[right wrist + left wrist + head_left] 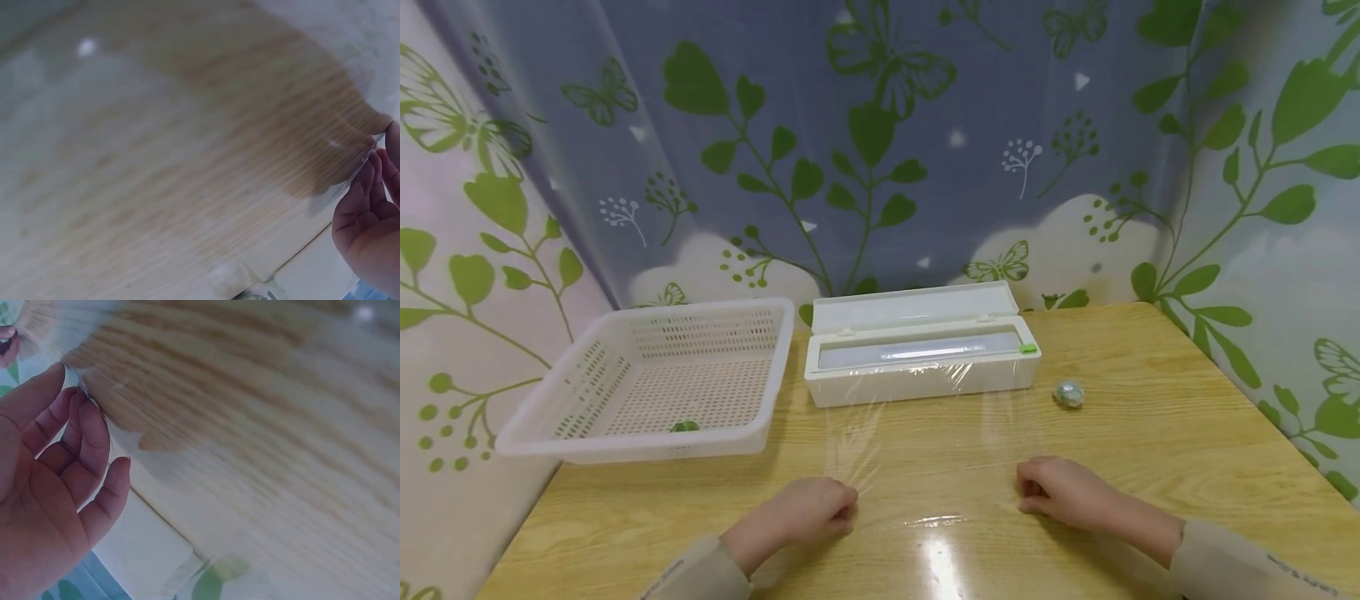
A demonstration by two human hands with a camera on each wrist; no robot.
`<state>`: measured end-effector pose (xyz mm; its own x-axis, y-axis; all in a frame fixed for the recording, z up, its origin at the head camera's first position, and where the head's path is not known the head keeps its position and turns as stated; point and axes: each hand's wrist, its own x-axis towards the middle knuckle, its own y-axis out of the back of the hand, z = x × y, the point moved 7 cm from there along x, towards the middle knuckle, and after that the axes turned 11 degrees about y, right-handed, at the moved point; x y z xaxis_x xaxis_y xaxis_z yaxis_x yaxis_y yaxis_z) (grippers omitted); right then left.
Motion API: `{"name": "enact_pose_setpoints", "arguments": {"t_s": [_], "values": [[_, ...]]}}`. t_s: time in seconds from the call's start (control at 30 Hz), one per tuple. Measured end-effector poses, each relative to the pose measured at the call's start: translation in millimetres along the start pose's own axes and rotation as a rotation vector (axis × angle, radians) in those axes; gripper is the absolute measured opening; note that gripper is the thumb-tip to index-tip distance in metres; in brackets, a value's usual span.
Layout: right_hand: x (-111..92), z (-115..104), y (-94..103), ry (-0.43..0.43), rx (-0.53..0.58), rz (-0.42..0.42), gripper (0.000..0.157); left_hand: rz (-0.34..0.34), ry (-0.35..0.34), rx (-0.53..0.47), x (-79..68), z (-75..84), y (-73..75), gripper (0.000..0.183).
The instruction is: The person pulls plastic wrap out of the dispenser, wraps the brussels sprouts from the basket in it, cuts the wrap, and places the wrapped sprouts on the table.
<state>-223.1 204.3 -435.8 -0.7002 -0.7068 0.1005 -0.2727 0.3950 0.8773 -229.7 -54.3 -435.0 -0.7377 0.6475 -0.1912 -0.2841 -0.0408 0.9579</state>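
Clear plastic film (925, 450) spans from a long white rectangular box (917, 385) to the person, above a yellowish wood-grain table (1180, 433). Left hand (808, 510) and right hand (1067, 492) pinch its near edge between thumb and fingers, set well apart, presumably to keep it spread; the raised white lid (917, 308) likely leaves the film unobstructed.

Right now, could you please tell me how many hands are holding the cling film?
2: the left hand pinches the left side of the cling film, the right hand its right side.
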Motion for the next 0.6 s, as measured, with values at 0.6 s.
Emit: {"name": "enact_pose_setpoints", "arguments": {"t_s": [0.6], "values": [[-1, 2, -1.6, 0.026, 0.080, 0.007, 0.018, 0.194, 0.024, -0.058, -4.8, -9.2, 51.7, 0.016]]}}
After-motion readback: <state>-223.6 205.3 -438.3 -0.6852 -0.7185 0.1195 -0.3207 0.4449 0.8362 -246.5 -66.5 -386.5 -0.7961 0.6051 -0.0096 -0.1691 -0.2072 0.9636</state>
